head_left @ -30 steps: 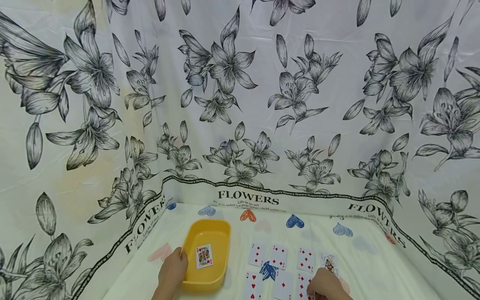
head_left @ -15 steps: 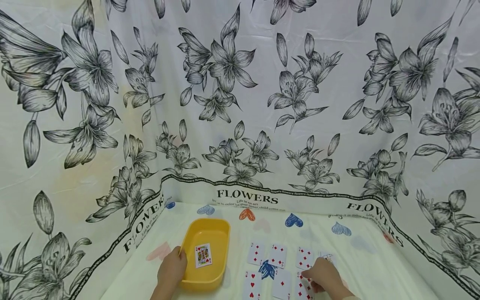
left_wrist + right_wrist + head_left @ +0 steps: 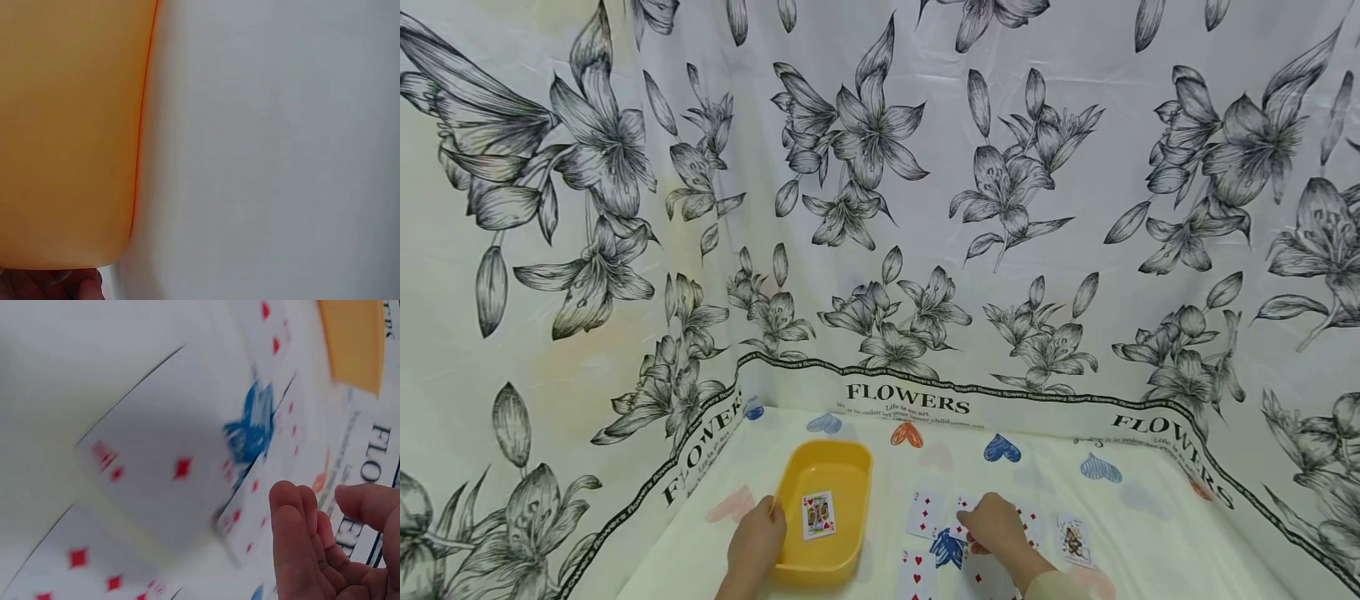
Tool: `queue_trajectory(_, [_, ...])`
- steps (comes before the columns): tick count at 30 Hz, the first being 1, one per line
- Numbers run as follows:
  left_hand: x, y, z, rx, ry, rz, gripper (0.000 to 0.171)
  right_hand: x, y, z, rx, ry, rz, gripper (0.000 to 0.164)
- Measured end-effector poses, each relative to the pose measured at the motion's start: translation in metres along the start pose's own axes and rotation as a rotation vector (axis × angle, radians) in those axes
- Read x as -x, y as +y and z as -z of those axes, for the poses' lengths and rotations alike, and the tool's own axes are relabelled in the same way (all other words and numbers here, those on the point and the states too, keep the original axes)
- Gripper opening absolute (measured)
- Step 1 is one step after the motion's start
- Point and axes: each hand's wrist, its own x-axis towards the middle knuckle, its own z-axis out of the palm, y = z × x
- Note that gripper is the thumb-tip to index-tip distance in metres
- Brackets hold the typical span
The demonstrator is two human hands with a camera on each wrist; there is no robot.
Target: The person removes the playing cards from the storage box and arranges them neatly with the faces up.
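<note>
My left hand [image 3: 758, 535] grips the left rim of a yellow plastic tray [image 3: 861, 500], with fingers also showing under its wall in the left wrist view. Inside the tray lies a face card [image 3: 817, 515] with hearts in its corners. My right hand [image 3: 996, 527] is over the rows of playing cards, partly hiding a diamond card [image 3: 964, 503] in the back row. In the right wrist view, a gap shows between its thumb [image 3: 365, 503] and fingers [image 3: 290, 534], with nothing held. Left of this hand lie another diamond card [image 3: 922, 512] and a heart card [image 3: 916, 573].
To the right lies a card with a figure on it [image 3: 1074, 540]. One more diamond card [image 3: 1030, 523] shows behind my right forearm. White cloth with printed hearts [image 3: 1003, 448] covers the surface. Flower-printed curtains [image 3: 895, 308] stand at the back and sides.
My right hand has moved left, from the cards near the figure card to the middle of the rows, uncovering the figure card. The left hand stays on the tray. The head view has shifted slightly.
</note>
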Motion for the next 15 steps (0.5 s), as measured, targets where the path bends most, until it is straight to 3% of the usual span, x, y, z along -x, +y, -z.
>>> queue_trajectory(7, [0.003, -0.002, -0.002, 0.007, 0.028, -0.007, 0.037, 0.002, -0.048, -0.023, -0.045, -0.024, 0.091, 0.021])
queue_trajectory(15, [0.004, 0.002, 0.001, 0.011, 0.057, 0.006, 0.031, -0.005, -0.080, -0.054, -0.152, -0.078, 0.192, 0.019])
